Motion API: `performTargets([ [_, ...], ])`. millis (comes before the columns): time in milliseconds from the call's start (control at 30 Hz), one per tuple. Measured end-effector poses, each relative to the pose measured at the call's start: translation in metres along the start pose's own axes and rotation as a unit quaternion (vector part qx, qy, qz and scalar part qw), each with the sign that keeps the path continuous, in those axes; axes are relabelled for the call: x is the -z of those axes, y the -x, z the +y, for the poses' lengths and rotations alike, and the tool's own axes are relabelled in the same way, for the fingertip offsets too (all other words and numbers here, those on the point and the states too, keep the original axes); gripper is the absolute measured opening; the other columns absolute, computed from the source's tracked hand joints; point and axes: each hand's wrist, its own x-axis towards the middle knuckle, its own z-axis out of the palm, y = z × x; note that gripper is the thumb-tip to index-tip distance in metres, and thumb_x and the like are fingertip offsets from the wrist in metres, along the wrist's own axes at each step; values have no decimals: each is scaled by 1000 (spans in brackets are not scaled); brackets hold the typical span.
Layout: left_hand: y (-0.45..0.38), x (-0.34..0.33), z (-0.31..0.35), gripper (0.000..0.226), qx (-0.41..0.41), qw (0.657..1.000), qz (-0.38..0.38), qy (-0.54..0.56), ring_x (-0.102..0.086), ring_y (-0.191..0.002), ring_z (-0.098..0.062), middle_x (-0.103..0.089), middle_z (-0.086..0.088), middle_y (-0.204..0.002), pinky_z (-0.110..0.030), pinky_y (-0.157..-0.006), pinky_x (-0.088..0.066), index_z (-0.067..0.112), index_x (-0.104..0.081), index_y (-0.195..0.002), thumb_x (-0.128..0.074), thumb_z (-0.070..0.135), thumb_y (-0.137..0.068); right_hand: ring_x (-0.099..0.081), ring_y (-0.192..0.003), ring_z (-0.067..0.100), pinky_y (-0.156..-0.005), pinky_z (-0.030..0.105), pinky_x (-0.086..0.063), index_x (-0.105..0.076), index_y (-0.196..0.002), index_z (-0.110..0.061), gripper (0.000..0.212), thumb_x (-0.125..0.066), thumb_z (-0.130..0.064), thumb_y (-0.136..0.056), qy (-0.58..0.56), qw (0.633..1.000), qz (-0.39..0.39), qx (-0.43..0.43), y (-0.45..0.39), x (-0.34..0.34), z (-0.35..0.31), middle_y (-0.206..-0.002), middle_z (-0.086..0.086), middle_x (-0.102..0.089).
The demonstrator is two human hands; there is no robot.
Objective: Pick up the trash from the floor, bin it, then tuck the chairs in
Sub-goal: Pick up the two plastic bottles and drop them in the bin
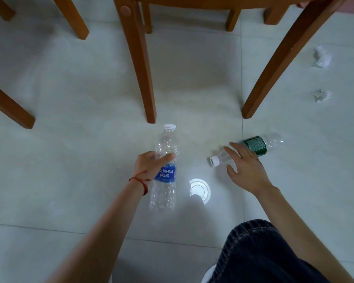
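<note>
Pale floor tiles (70, 160) carry the trash. The Aquafina bottle (165, 176) is gripped by the left hand (151, 163); the right hand (246, 166), fingers spread, hovers over the green-label bottle (253, 148), which could be rolled away if nudged.

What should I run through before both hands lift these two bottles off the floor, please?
1. Left hand grips the blue-label bottle: ok, fingers curl round it.
2. Right hand holds the green-label bottle: not ok, fingers spread over it, not closed.
3. Caps on both bottles: ok, both white caps in place.
4. Chair legs clear of the lift: ok, they stand beyond the bottles.
5. Other trash left: not ok, two crumpled papers lie at right.
6. Bin nearby: cannot tell, none in view.
</note>
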Motion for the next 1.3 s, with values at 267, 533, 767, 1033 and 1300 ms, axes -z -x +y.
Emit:
performTargets([
  [267,5,-8,-6,36,52,989,-19,138,-47,-66,-20,-45,-8,-68,-32,-67,-43,11,-48,-70,-75,35,-70,-55,-113,41,-97,58,-37,-57,-120,-6,75,-83,-3,-50,121,990,-60,30,-23,-3,35,-120,21,-60],
  [533,3,-4,-12,35,43,988,-3,145,-50,-64,-21,-48,-9,-66,-35,-69,-46,11,-52,-65,-75,36,-69,-43,-119,24,-98,36,-33,-45,-133,-25,67,-71,-39,-72,-74,986,-79,-124,-32,10,9,-128,2,-52],
  [767,-7,1,-9,34,48,988,-10,144,-56,-66,-21,-56,-9,-69,-44,-83,-52,8,-59,-73,-74,38,-69,-62,-96,18,-88,29,-46,-56,-123,-20,60,-77,-32,-69,-429,854,-38,-293,-36,20,-24,-108,6,-65],
  [1033,27,26,23,34,80,988,-42,128,-56,-63,-17,-55,-11,-74,-37,-81,-51,6,-58,-81,-73,35,-72,-64,-86,14,-66,24,-46,-61,-113,-17,37,-69,-27,-79,-581,720,-72,-371,-17,68,-60,-99,2,-68],
  [1300,101,71,70,30,114,982,-52,142,-58,-69,-20,-58,-13,-79,-43,-86,-51,4,-62,-81,-72,31,-74,-61,-86,15,-66,25,-46,-62,-97,-25,16,-65,-30,-82,-583,702,-104,-396,21,147,-105,-102,2,-66],
])
